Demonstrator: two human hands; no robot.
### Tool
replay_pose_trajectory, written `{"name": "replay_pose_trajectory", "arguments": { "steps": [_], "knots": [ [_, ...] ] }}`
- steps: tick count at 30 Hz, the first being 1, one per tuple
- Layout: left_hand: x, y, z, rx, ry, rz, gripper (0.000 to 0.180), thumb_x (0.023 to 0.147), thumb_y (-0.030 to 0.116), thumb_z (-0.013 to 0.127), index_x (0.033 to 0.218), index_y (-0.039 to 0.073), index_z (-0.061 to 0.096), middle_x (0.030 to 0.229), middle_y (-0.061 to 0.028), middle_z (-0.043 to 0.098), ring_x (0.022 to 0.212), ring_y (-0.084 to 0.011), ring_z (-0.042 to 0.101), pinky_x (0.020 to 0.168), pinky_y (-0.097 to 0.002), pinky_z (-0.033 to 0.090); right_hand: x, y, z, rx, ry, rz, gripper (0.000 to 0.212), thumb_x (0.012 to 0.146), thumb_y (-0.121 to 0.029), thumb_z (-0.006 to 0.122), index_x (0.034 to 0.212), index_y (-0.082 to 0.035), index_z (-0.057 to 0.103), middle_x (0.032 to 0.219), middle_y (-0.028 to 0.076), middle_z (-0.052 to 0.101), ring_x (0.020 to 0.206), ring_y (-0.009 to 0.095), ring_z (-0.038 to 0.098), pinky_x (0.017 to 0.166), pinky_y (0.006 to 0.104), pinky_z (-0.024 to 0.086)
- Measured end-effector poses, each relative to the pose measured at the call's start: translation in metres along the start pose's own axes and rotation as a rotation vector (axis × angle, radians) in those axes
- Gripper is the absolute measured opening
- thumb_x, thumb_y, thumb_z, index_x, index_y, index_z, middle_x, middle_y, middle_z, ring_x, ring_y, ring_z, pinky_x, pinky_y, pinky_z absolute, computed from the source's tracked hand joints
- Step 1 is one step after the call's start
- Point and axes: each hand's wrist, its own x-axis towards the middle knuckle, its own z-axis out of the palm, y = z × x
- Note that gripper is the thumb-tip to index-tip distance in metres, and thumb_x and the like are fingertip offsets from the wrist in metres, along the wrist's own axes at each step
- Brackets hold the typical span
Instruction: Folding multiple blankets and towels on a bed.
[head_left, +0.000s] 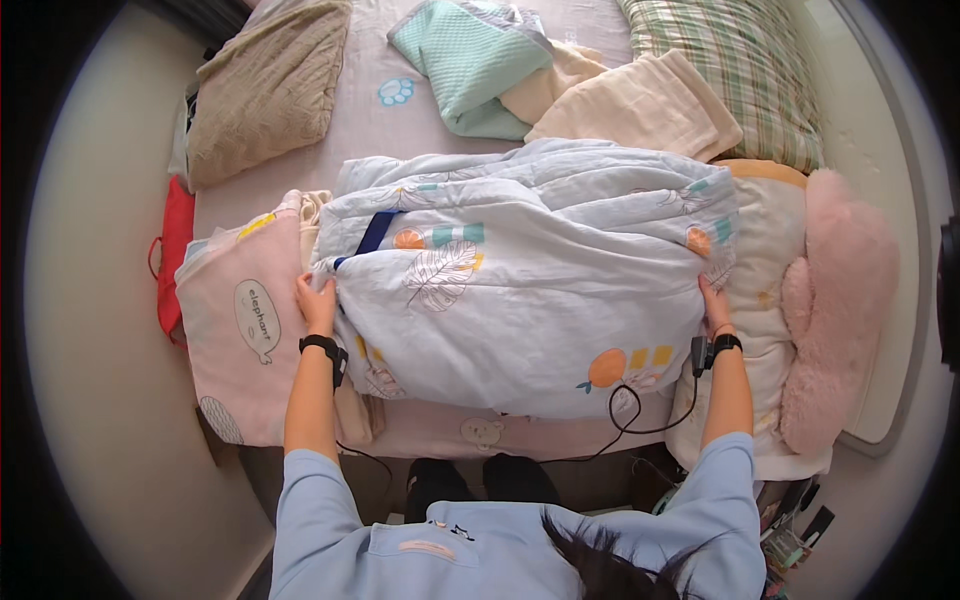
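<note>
Folding looks underway: the pale blue quilt (530,275) lies bunched across the middle of the bed, left hand (316,305) and right hand (713,305) each gripping an opposite end. The next move likely needs both ends lifted evenly (it's bulky). One quilt, two hands, one pink blanket (245,330) beneath

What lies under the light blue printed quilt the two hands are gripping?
Under the light blue quilt a pink sheet shows at its near edge, a pink printed blanket at the left and a cream cushion at the right. Anything beneath its middle is covered.
</note>
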Motion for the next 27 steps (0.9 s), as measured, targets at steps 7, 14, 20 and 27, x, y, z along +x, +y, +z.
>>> {"name": "replay_pose_trajectory", "arguments": {
  "steps": [7, 14, 20, 27],
  "knots": [
    [-0.041, 0.0, 0.003, -0.171, -0.311, -0.123, 0.08, 0.055, 0.029, 0.081, 0.115, -0.004, 0.039, 0.113, -0.0207, 0.046, 0.103, -0.0286, 0.048, 0.087, -0.036, 0.041, -0.058, 0.048, 0.017, -0.039, -0.331, 0.457, 0.09, 0.069, -0.032, 0.073, 0.136, -0.004, 0.021, 0.135, 0.008, 0.037, 0.122, 0.024, 0.035, 0.099, 0.0366, 0.031],
    [-0.06, 0.012, 0.023, -0.511, -0.764, -0.277, 0.061, 0.068, 0.013, 0.071, 0.121, 0.0, 0.044, 0.115, -0.0082, 0.054, 0.101, -0.0192, 0.053, 0.085, -0.0311, 0.043, -0.039, 0.076, 0.006, -0.098, -0.118, 0.375, 0.084, 0.065, -0.035, 0.076, 0.129, 0.001, 0.035, 0.124, 0.014, 0.047, 0.111, 0.024, 0.047, 0.092, 0.0325, 0.038],
    [-0.059, 0.01, 0.023, -0.487, -0.735, -0.341, 0.061, 0.068, 0.014, 0.071, 0.121, -0.002, 0.045, 0.116, -0.0086, 0.054, 0.101, -0.019, 0.053, 0.086, -0.0302, 0.043, -0.092, 0.01, -0.023, 0.1, -0.26, 0.631, 0.058, 0.07, -0.029, 0.071, 0.114, 0.003, 0.051, 0.105, 0.011, 0.059, 0.093, 0.02, 0.056, 0.081, 0.0302, 0.044],
    [-0.053, 0.008, 0.01, -0.409, -1.009, -0.446, 0.067, 0.068, 0.021, 0.073, 0.123, -0.002, 0.043, 0.118, -0.0099, 0.053, 0.103, -0.0195, 0.052, 0.088, -0.0296, 0.041, -0.133, -0.023, -0.044, -0.365, -0.137, 0.183, 0.04, 0.073, -0.023, 0.066, 0.101, 0.004, 0.059, 0.098, 0.013, 0.063, 0.089, 0.027, 0.06, 0.079, 0.0344, 0.044]
  ]
}}
